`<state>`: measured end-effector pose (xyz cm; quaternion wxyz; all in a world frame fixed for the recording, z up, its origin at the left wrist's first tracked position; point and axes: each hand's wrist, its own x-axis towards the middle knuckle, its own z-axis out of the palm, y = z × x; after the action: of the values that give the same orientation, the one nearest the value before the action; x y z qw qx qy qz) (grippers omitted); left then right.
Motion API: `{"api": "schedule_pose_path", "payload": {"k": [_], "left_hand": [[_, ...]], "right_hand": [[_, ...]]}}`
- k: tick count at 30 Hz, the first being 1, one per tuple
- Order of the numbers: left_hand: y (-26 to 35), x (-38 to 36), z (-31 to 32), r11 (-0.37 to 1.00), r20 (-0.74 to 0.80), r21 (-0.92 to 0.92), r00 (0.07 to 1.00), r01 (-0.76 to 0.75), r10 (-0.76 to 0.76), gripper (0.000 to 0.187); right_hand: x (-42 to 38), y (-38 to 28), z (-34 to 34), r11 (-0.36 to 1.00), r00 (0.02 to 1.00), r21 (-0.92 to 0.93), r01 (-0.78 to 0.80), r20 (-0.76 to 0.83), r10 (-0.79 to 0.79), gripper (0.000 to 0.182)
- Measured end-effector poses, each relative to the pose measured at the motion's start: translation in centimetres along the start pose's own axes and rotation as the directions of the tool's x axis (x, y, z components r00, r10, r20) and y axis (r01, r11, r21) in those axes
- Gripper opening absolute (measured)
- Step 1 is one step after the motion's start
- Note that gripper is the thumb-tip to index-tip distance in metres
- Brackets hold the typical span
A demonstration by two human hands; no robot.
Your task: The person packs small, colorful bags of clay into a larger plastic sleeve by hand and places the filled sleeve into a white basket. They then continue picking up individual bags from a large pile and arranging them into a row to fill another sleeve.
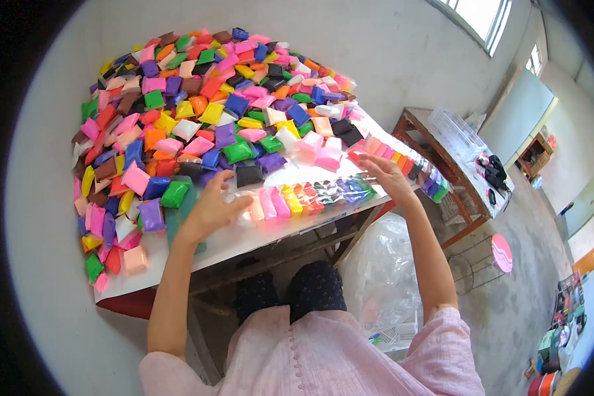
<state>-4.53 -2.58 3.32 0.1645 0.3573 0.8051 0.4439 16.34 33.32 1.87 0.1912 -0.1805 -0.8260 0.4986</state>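
A long clear plastic sleeve (297,200) lies along the table's front edge. Inside it sits a row of small coloured packets, running from pale pink at the left through yellow, orange, red and black to blue and green at the right. My left hand (214,210) is at the sleeve's left end, thumb and fingers spread apart. At the other end is my right hand (388,177), fingers stretched out over the blue and green packets. Just behind the sleeve are a pink packet (329,157) and a black packet (249,175).
A big heap of coloured packets (198,99) covers the white table (132,280) against the wall. Another filled sleeve (406,162) lies to the right. Beyond stands a wooden table (435,135) with a clear plastic basket (457,129). A clear plastic bag (384,270) hangs below, near a pink-topped stool (501,253).
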Motion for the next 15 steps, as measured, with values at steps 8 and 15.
{"api": "schedule_pose_path", "payload": {"k": [8, 15], "left_hand": [[1.0, -3.2, 4.0, 0.491, 0.106, 0.648, 0.707, -0.582, 0.699, 0.064], [-0.3, -2.8, 4.8, 0.528, 0.102, 0.596, 0.709, -0.605, 0.698, 0.069]], "right_hand": [[-6.0, -7.0, 7.5, 0.391, 0.706, -0.729, 0.562, 0.176, -0.686, 0.052], [-6.4, -2.8, 7.9, 0.36, 0.666, -0.762, 0.538, 0.122, -0.736, 0.057]]}}
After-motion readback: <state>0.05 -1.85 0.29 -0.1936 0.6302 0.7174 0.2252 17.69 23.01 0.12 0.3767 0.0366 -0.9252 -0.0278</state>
